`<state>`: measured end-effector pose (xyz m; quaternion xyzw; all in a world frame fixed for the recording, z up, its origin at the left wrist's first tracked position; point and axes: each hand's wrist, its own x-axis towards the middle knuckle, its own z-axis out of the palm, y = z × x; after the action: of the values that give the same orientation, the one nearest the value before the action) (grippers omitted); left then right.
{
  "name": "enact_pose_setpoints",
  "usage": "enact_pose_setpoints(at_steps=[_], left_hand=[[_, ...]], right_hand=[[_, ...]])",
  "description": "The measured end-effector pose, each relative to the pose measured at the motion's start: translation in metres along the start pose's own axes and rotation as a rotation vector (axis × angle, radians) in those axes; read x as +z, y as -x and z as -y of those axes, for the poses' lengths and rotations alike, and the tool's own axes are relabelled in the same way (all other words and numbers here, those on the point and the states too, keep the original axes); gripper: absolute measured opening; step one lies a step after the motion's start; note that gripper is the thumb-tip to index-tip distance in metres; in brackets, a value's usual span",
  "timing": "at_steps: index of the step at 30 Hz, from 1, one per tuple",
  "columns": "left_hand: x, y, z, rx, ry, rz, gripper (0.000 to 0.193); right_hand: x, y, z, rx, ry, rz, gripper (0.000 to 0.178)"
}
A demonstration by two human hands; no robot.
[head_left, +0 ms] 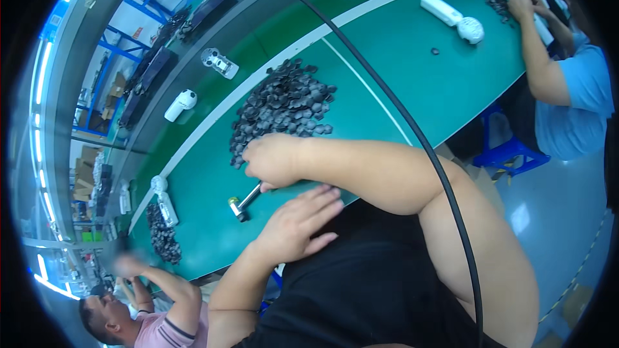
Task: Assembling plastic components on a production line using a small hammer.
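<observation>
Head view: right hand (274,160) at near side of dark pieces (284,103), beside hammer (240,207); cannot tell its grip. Left hand (296,227) nearer, fingers loosely spread.

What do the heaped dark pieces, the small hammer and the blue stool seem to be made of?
Dark pieces: plastic or rubber, perhaps; mostly dull, with faint pale sheen.
Hammer: handle likely polished metal, from its bright glint; yellowish end too small to judge.
Stool: probably smooth plastic, being evenly coloured.
</observation>
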<state>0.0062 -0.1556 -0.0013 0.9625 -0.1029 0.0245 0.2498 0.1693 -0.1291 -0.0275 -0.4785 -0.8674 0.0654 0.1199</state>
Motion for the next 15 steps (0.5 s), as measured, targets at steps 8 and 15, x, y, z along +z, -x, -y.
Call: enact_pose_setpoints(at_steps=[8,15], left_hand=[[0.025,0.016,-0.001,-0.247,-0.240,-0.059,0.073],[0.031,0.027,0.011,-0.239,-0.102,-0.226,0.073]], right_hand=[[-0.084,0.149,-0.126,0.676,0.323,-0.764,0.050],[-0.086,0.368,-0.188,1.385,0.348,-0.371,0.060]])
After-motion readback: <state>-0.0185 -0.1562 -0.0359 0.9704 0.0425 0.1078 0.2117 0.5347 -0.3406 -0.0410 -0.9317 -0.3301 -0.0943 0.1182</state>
